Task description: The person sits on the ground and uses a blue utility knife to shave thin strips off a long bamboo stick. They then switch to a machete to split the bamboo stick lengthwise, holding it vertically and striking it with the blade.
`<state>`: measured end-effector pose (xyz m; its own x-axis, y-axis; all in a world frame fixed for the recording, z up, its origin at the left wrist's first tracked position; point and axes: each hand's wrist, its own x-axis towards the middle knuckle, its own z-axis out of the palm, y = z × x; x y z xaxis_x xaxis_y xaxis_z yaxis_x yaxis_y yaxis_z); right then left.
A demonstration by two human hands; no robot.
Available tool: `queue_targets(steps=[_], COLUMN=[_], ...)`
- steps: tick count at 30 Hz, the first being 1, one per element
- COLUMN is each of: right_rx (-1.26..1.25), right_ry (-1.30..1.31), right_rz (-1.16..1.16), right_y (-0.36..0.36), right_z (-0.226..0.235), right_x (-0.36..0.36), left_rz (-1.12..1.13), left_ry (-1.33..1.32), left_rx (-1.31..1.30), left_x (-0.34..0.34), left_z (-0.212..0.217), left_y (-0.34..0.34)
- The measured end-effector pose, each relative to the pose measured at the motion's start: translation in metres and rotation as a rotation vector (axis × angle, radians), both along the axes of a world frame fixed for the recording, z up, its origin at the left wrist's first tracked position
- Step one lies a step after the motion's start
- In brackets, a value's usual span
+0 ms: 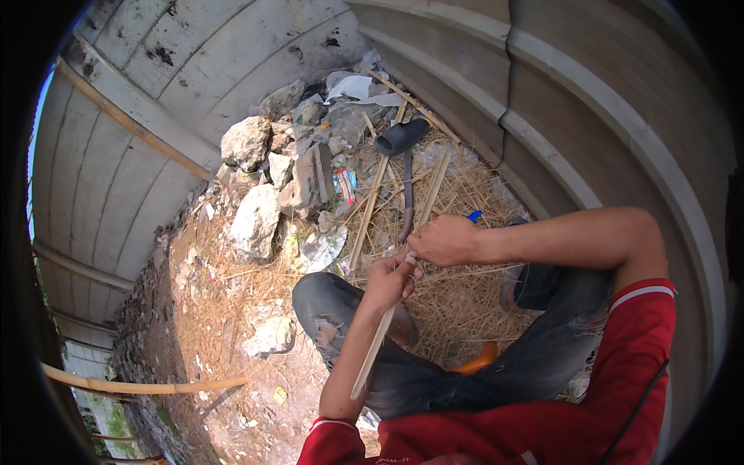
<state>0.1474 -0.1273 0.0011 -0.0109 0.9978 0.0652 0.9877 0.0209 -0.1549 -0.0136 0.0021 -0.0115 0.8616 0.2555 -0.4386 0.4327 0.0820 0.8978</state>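
A long, pale, flat bamboo strip point(373, 354) slants between my knees, its near end beside my left forearm. My left hand point(389, 283) is closed round it, thumb on top. Just beyond and to the right, my right hand point(446, 240) makes a fist against the strip, close to the left fingertips; whether it holds anything else is hidden. A pale length point(435, 184) in line with the strip shows beyond the right fist, seemingly the same piece. A dark, narrow, curved bar point(408, 194) lies on the ground just beyond both hands.
Straw and shavings point(457, 310) cover the ground round my bent legs. Ahead lie a black slide sandal point(401, 136), more bamboo strips point(370, 209) and a rock pile point(256, 221). An orange object point(478, 358) shows between my legs, a blue scrap point(474, 216) by my right wrist. Wall panels point(589, 139) close in on the right.
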Motion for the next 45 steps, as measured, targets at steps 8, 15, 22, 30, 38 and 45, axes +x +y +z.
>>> queue_targets(steps=[8, 15, 22, 30, 38, 45], right_rx=[-0.073, -0.034, -0.071, -0.115, -0.181, -0.263], right_ry=[0.034, 0.114, 0.163, 0.244, 0.341, 0.365], right_rz=[0.039, 0.046, 0.008, -0.03, -0.044, -0.028], right_y=[0.002, -0.004, -0.008, -0.011, -0.009, -0.009], right_z=[-0.005, -0.01, -0.005, 0.003, 0.01, 0.014], right_x=[0.015, 0.018, 0.018, 0.016, 0.013, 0.014], left_rz=[0.039, -0.01, 0.014, 0.027, 0.001, 0.029], left_ry=[0.016, 0.036, 0.035, 0.056, 0.094, 0.057], left_rx=[-0.131, -0.171, -0.203, -0.197, -0.216, -0.243], left_x=[0.004, 0.005, 0.008, 0.01, 0.007, 0.007], left_z=[0.004, -0.008, -0.006, 0.002, 0.008, 0.006], left_y=[-0.006, 0.002, -0.001, -0.005, 0.0, -0.005])
